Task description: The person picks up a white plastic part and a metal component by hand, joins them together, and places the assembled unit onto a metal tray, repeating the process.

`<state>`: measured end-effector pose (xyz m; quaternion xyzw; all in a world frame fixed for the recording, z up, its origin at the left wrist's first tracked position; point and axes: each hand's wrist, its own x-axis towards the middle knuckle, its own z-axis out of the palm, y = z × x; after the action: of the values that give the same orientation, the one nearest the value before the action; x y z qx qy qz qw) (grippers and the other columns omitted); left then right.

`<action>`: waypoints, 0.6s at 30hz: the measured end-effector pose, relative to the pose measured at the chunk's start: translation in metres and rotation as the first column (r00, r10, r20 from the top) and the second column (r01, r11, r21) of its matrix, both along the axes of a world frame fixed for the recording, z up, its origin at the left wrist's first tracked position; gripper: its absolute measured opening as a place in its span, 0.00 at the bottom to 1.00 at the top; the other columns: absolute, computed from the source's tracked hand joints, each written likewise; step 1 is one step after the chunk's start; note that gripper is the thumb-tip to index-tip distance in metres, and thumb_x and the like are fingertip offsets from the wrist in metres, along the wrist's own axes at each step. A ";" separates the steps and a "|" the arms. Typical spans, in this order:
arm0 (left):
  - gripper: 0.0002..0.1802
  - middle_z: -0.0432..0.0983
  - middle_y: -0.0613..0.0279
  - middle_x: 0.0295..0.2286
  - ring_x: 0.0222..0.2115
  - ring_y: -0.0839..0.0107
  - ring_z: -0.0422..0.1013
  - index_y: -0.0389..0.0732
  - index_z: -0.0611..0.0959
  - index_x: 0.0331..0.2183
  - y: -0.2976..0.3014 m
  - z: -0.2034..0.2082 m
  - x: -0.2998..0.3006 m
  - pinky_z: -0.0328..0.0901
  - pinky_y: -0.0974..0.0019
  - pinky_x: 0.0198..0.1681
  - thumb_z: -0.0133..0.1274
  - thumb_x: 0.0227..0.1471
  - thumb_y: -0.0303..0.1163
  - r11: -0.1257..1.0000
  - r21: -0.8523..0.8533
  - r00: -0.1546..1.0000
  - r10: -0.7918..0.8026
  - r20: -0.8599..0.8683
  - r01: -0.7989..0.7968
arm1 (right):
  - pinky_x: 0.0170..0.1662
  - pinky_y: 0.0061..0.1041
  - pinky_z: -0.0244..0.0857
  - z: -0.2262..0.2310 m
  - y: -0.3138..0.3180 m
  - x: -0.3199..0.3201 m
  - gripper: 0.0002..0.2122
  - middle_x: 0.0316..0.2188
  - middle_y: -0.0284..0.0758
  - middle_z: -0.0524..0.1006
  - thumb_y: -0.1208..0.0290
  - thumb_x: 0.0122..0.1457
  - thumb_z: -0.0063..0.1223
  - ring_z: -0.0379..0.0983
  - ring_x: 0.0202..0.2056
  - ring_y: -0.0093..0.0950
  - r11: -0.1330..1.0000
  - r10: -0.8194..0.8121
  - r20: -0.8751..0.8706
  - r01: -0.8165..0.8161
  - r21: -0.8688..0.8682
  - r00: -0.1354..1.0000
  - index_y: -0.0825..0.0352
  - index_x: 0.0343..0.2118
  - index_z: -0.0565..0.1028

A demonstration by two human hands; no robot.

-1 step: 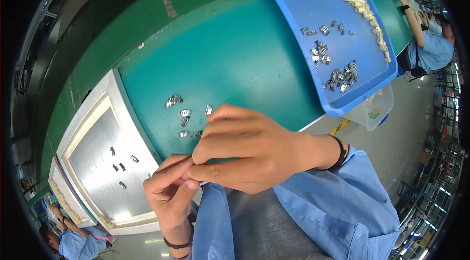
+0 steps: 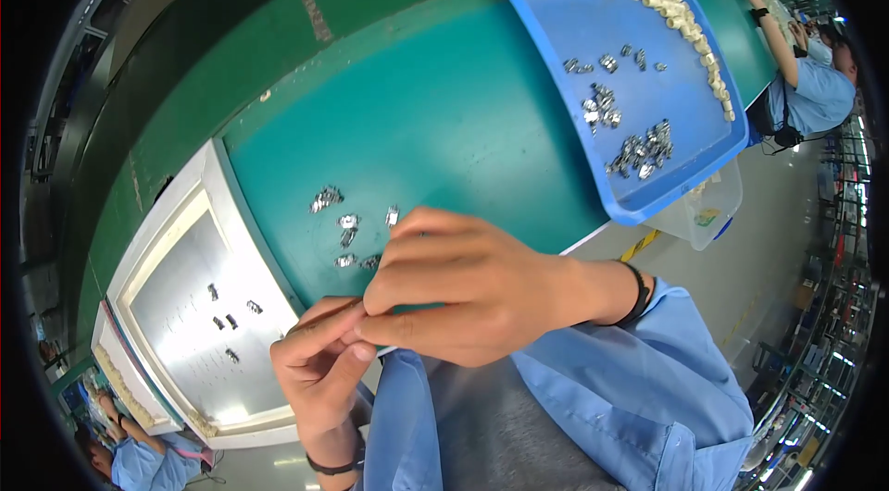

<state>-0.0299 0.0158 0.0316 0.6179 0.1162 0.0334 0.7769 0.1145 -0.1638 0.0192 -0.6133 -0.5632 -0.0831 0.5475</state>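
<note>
My left hand (image 2: pixel 319 363) and my right hand (image 2: pixel 463 292) meet low in front of me, with fingertips pinched together. Whatever they hold between them is hidden by the fingers. Just beyond the hands, several small shiny metal parts (image 2: pixel 348 222) lie loose on the green tabletop (image 2: pixel 444 121). One metal part (image 2: pixel 393 214) rests close to my right knuckles, and another (image 2: pixel 370 261) is partly covered by the right hand.
At the right stands a blue tray (image 2: pixel 542 24) with metal parts (image 2: pixel 641 150) in groups and cream-coloured cylindrical pieces (image 2: pixel 690 31) along its far side. A white-framed panel (image 2: pixel 264 241) at the left bears several metal parts. Co-workers (image 2: pixel 810 93) sit at both sides.
</note>
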 end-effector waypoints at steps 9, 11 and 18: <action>0.16 0.77 0.56 0.43 0.44 0.69 0.74 0.32 0.84 0.42 0.031 0.006 0.103 0.69 0.68 0.49 0.58 0.50 0.10 0.899 0.427 0.994 -0.106 0.001 0.095 | 0.41 0.39 0.67 0.047 -0.037 0.009 0.02 0.26 0.35 0.72 0.79 0.54 0.56 0.69 0.25 0.36 0.611 0.789 -0.414 -0.501 0.613 0.455 0.66 0.27 0.76; 0.13 0.77 0.61 0.41 0.41 0.73 0.71 0.34 0.84 0.42 0.042 -0.001 0.154 0.67 0.70 0.46 0.59 0.53 0.17 0.761 0.648 0.992 -0.092 0.088 0.013 | 0.40 0.41 0.67 0.049 -0.036 0.011 0.03 0.25 0.36 0.72 0.79 0.54 0.54 0.68 0.25 0.37 0.348 0.937 -0.291 -0.556 0.755 0.193 0.66 0.25 0.74; 0.11 0.79 0.66 0.31 0.31 0.77 0.69 0.35 0.85 0.40 0.030 -0.054 0.323 0.67 0.70 0.39 0.61 0.55 0.28 0.685 0.728 0.986 -0.102 0.133 -0.027 | 0.21 0.29 0.66 0.058 -0.006 -0.014 0.17 0.25 0.38 0.77 0.60 0.66 0.54 0.73 0.20 0.30 -0.062 0.905 0.094 -0.090 0.994 0.415 0.69 0.26 0.77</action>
<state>0.2935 0.0461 -0.0221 0.8727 0.0171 0.1111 0.4752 0.1009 -0.1700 0.0777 0.1702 -0.3546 0.0537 0.9178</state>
